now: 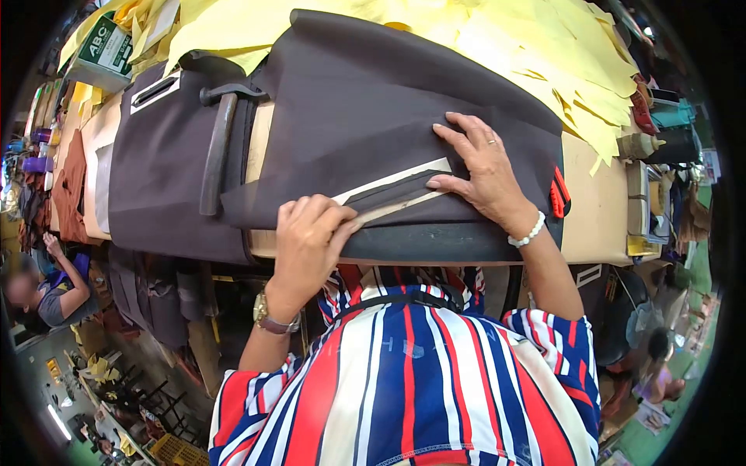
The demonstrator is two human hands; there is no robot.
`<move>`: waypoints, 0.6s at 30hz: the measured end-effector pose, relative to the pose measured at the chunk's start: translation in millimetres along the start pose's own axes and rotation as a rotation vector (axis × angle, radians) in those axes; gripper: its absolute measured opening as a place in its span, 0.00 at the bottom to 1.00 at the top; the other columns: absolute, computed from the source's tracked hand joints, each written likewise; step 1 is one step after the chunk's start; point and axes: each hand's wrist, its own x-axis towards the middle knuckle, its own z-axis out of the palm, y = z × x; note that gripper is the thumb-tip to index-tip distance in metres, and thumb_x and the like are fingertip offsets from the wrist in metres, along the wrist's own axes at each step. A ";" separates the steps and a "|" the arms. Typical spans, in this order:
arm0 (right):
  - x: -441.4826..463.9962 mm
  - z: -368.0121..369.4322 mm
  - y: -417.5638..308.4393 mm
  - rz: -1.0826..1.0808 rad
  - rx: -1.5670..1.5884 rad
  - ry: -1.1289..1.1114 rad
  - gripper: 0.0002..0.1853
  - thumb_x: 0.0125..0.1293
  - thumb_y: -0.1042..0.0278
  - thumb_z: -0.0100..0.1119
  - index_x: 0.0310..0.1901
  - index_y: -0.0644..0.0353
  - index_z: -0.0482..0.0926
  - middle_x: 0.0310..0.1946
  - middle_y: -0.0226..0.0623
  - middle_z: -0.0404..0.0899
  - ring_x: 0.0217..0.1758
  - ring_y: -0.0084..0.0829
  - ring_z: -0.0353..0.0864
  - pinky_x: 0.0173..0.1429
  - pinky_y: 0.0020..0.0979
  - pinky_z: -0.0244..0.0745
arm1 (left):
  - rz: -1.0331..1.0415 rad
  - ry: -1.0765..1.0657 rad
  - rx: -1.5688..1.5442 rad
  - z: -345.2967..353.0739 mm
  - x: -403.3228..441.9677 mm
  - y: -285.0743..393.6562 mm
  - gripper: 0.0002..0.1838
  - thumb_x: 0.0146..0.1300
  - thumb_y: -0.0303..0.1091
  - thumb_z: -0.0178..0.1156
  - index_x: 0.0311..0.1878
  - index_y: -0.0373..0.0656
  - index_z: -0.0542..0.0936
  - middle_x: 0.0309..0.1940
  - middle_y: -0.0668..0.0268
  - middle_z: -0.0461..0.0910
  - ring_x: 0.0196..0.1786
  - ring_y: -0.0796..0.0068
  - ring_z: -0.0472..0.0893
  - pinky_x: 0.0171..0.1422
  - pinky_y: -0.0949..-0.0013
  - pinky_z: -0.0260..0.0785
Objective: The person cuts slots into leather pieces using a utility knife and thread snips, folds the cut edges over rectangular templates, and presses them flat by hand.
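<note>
A large dark brown sheet [365, 93] of leather-like material lies over the work surface in front of me. Near its front edge is a long slot framed by cream strips [395, 180], with a dark folded flap [388, 191] inside. My left hand [309, 237] is closed at the slot's left end, thumb and fingers pinching the material there. At the other end rests my right hand [483, 167], fingers spread over the sheet and thumb touching the flap's tip. Under the sheet's front edge shows a black board [435, 245].
A hammer [219, 147] lies on another dark piece [155, 186] with a cream-framed slot. Yellow sheets [497, 39] cover the back. A red-and-black tool [559, 193], probably a cutter, lies right. A green-and-white box [105, 50] stands back left. Another person [62, 287] is at far left.
</note>
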 end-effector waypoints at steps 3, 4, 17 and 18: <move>4.4 -0.1 -7.1 -0.042 -0.015 -0.036 0.33 0.51 0.48 0.65 0.58 0.54 0.70 0.60 0.43 0.65 0.66 0.44 0.60 0.68 0.43 0.55 | -0.024 0.007 -0.042 -3.0 -7.7 -4.2 0.05 0.52 0.30 0.64 0.32 0.42 0.79 0.27 0.68 0.72 0.34 0.68 0.72 0.43 0.66 0.59; 8.5 2.3 -12.8 -0.071 -0.030 -0.037 0.33 0.52 0.48 0.65 0.58 0.54 0.70 0.60 0.43 0.65 0.66 0.44 0.60 0.68 0.43 0.55 | -0.026 0.009 -0.048 -2.5 -7.8 -5.1 0.05 0.52 0.30 0.64 0.32 0.42 0.79 0.28 0.68 0.72 0.34 0.68 0.72 0.43 0.66 0.59; 8.3 16.6 -32.9 -0.081 -0.007 -0.036 0.32 0.53 0.50 0.63 0.60 0.52 0.69 0.62 0.43 0.63 0.67 0.47 0.57 0.69 0.46 0.52 | -0.083 0.032 -0.086 -8.7 -22.3 -16.4 0.07 0.50 0.29 0.66 0.33 0.42 0.81 0.31 0.66 0.74 0.37 0.67 0.72 0.43 0.66 0.60; 11.9 17.6 -38.4 -0.107 -0.003 -0.035 0.32 0.54 0.51 0.63 0.60 0.53 0.69 0.62 0.43 0.63 0.67 0.47 0.57 0.69 0.46 0.52 | -0.091 0.031 -0.103 -8.2 -22.0 -17.3 0.07 0.49 0.28 0.66 0.34 0.42 0.81 0.32 0.66 0.74 0.38 0.66 0.73 0.43 0.65 0.60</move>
